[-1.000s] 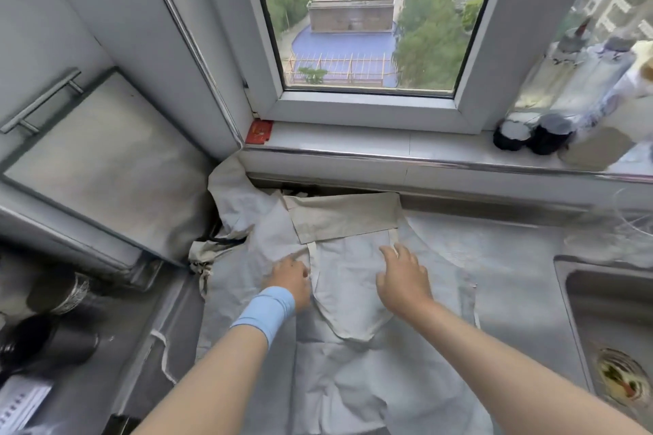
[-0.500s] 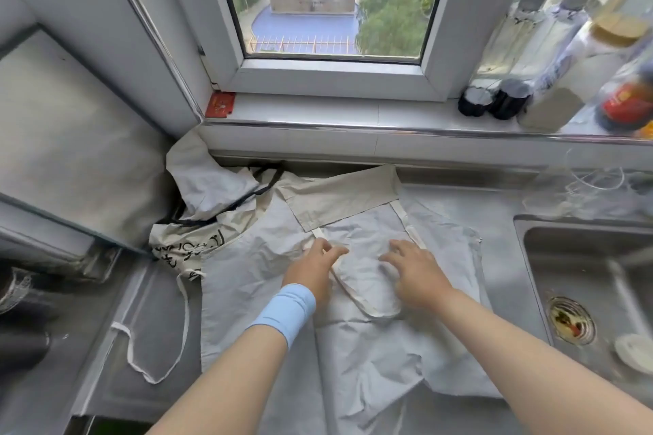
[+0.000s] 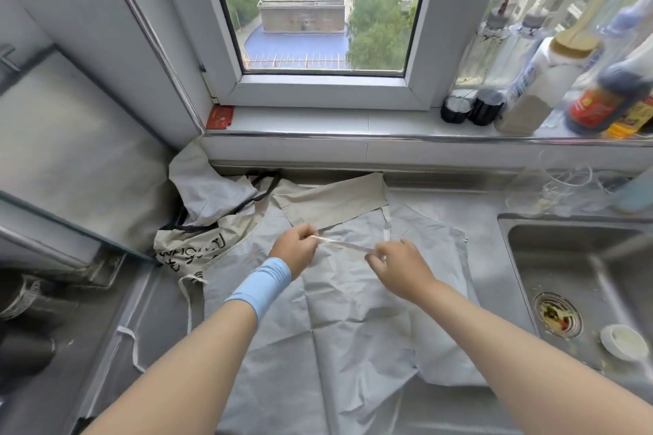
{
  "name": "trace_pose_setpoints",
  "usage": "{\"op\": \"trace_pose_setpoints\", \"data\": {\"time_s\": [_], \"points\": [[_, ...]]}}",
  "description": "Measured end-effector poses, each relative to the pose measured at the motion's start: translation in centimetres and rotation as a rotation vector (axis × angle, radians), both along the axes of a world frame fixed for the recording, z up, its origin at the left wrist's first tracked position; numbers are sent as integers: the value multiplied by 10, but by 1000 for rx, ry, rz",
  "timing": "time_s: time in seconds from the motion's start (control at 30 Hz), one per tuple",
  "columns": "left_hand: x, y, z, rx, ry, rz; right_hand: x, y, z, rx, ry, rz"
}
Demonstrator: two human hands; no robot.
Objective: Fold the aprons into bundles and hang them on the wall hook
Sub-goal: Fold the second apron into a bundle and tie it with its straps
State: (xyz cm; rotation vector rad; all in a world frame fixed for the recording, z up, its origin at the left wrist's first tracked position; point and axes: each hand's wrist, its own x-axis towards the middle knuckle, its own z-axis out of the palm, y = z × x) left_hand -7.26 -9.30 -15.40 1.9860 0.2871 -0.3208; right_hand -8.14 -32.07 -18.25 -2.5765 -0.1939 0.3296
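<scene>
- The grey apron (image 3: 353, 311) lay spread on the tabletop (image 3: 489, 258), reaching its back edge.
- The left grip (image 3: 295, 251) and the right grip (image 3: 399, 267) each pinched the thin strap (image 3: 344, 244).
- The cloth looked soft and light; probably best held at its hems.

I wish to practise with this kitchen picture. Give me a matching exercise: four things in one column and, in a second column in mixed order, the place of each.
Things:
1. white strap
2. small white dish
3. blue wristband
4. red tag

Places:
A. in the sink
B. around the wrist of the left hand
C. pinched between the left hand and the right hand
D. at the left end of the window sill

Pairs: 1-C, 2-A, 3-B, 4-D
</scene>
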Motion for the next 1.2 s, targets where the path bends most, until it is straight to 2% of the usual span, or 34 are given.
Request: {"op": "trace_pose_setpoints", "data": {"time_s": [0.07, 0.1, 0.23, 0.3, 0.37, 0.43, 0.5, 0.53, 0.57, 0.63, 0.73, 0.87, 0.93, 1.13, 1.2], "points": [[-1, 11, 18, -64, 126, -4, 4, 3, 29, 199, 173, -124], [-4, 14, 25, -18, 231, -64, 4, 6, 43, 230, 256, -93], [-21, 19, 40, 194, 739, -388, -4, 22, 78, 19, 351, 207], [-28, 21, 41, 192, 901, -561, -6, 27, 79, -41, 427, 264], [-36, 19, 40, 199, 979, -730, -8, 26, 70, -164, 551, 294], [-40, 13, 34, 223, 929, -796, -9, 23, 57, -325, 712, 324], [-34, 8, 24, 213, 740, -696, -4, 20, 47, -431, 832, 366], [-28, 6, 20, 180, 621, -610, 1, 19, 45, -443, 831, 358], [-19, 4, 16, 149, 509, -512, 8, 17, 42, -441, 766, 342], [2, 5, 11, 189, 307, -325, 26, 13, 37, -447, 511, 302], [36, 12, 0, 440, 144, -232, 60, 7, 22, -352, 267, 165], [75, 16, -13, 800, 117, -345, 108, 7, -3, -332, 129, 114], [94, 16, -21, 901, 143, -404, 129, 8, -16, -317, 86, 113], [120, 27, -46, 970, 258, -432, 161, 10, -51, -380, 74, 149], [124, 29, -47, 988, 242, -430, 167, 9, -52, -403, 57, 140]]}}
